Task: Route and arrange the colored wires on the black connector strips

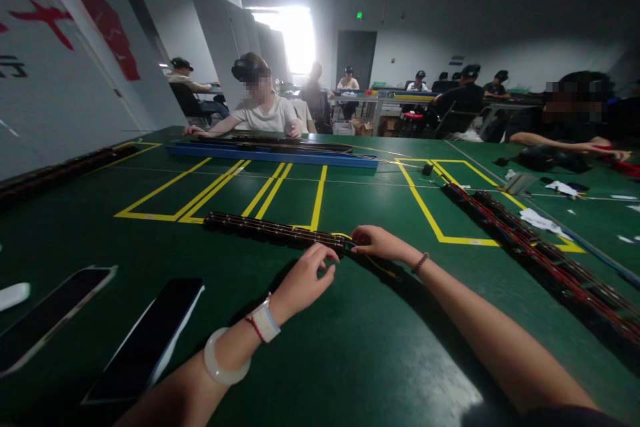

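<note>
A long, dark strip (pixel 265 227) with rows of shiny metal spots lies on the green table in front of me, slightly slanted. My left hand (pixel 307 280) is at the near side of its right end, thumb and fingers apart; whether the fingertips touch the strip I cannot tell. At that same end, the curled fingers of my right hand (pixel 377 242) close on thin wires, partly hidden by the fingers. Below this hand, a yellow wire (pixel 383 268) trails onto the table.
Two phones (pixel 145 340) lie at the lower left, near a white object (pixel 14 295). Yellow tape (pixel 320 200) marks rectangles on the table (pixel 360 333). A blue channel (pixel 270 155) lies across the far side, before a seated person. More dark strips with red wires (pixel 530 247) lie right.
</note>
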A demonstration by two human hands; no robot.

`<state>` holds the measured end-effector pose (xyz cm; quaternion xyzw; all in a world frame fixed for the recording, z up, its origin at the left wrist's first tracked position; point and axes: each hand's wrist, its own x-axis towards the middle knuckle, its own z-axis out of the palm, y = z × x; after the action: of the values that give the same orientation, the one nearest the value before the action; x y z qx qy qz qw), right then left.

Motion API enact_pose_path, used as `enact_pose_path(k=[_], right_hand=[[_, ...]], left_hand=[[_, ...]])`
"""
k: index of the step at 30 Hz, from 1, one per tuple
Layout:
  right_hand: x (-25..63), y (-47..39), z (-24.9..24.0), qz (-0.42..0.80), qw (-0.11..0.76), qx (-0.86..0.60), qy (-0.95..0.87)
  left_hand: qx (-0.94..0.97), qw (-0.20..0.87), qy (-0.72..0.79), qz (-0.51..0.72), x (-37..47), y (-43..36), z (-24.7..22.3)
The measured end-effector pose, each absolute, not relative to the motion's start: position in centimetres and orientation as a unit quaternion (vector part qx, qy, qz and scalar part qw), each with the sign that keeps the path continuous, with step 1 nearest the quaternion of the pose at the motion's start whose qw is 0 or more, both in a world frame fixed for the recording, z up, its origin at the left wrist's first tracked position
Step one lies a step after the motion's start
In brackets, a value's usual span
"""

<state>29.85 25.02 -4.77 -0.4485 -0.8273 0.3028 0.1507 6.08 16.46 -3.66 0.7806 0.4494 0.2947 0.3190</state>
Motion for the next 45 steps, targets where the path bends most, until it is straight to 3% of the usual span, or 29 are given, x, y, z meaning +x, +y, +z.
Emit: enact_pose_path(k=[2, 5, 11, 18, 24, 27, 31, 33, 37, 45], right_hand=[[29.3, 25.0, -5.1, 0.321, 0.170, -0.437, -0.823], [28.0, 25.2, -5.3, 0.335, 0.201, -0.414, -0.822], [24.3, 25.5, -6.0, 0.328, 0.254, -0.404, -0.815], [24.4, 25.2, -5.6, 0.378, 0.223, -0.436, -0.786], [25.2, 25.1, -6.2, 0.385, 0.206, -0.457, -0.775], [24.8, 25.0, -6.5, 0.354, 0.216, -0.455, -0.788], [24.3, 24.9, -6.8, 0.343, 0.214, -0.443, -0.800], [24.1, 24.8, -6.8, 0.350, 0.225, -0.457, -0.787], [23.9, 24.1, -6.3, 0.320, 0.260, -0.470, -0.781], [23.3, 21.8, -4.7, -0.054, 0.149, -0.388, -0.908]], left_hand=[[0.821, 0.153, 0.456, 0.306, 4.6, 17.8, -3.7], [0.838, 0.058, 0.482, 0.250, 2.2, 19.9, -4.4], [0.851, 0.007, 0.497, 0.171, -0.9, 21.9, -5.2], [0.841, -0.006, 0.513, 0.171, -3.0, 22.3, -4.7], [0.799, 0.035, 0.537, 0.269, -1.6, 21.1, -3.6], [0.763, 0.147, 0.519, 0.357, 1.7, 19.3, -2.8], [0.634, 0.557, 0.456, 0.283, 6.4, 17.5, -3.3], [0.528, 0.675, 0.431, 0.285, 8.0, 17.2, -4.0], [0.396, 0.742, 0.418, 0.344, 9.3, 17.7, -5.0], [0.331, 0.765, 0.368, 0.411, 9.3, 18.4, -6.4]])
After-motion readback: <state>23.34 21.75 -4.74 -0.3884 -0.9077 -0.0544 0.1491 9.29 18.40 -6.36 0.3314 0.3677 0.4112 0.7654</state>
